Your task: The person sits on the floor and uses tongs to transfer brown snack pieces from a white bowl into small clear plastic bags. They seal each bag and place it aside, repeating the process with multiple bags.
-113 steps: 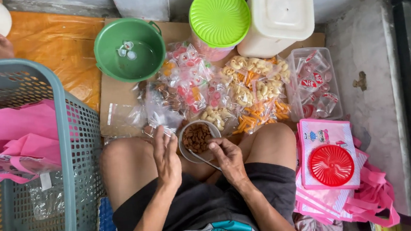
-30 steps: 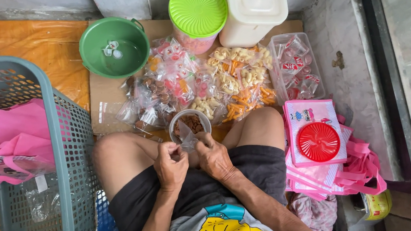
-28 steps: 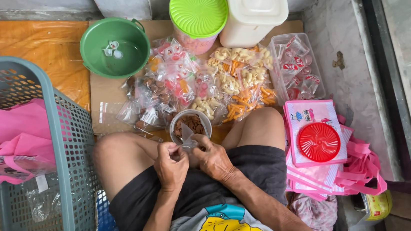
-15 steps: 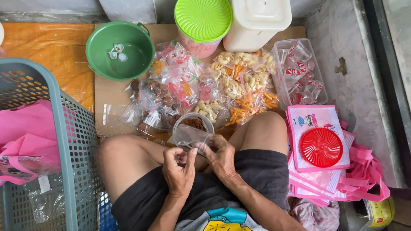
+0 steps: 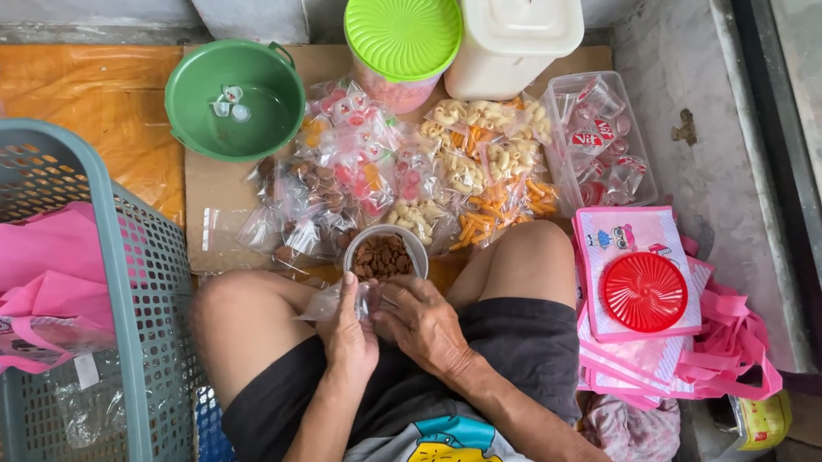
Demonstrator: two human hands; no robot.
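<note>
- Because the grey-blue plastic basket (image 5: pixel 128 318) stands hard against the person's left knee with pink bags (image 5: pixel 26 298) heaped inside it, a sideways shift of that leg would, I judge, knock its wall and jolt whatever the hands are working on.
- The heap of small clear snack packets (image 5: pixel 406 176) lies on the cardboard sheet (image 5: pixel 217 194) just beyond the knees, touching the round bowl; a forward nudge of the bowl could push packets off the cardboard edge onto the orange mat (image 5: pixel 87 101).
- The green basin (image 5: pixel 235 100) with a few small clear cups in it sits well apart, so it looks safe.
- The round bowl of brown snack pieces (image 5: pixel 384 256) rests between the knees, just beyond the fingertips; it is nearly full, and a bump from either wrist could tip pieces onto the floor.
- The left hand (image 5: pixel 348 329) is closed in a pinch on a small clear plastic bag (image 5: pixel 327 299), held low over the lap beside the bowl.
- The right hand (image 5: pixel 422 320) is curled, fingers pressed to the same bag's mouth; the thin film could slip or tear if pulled unevenly, spilling its contents.
</note>
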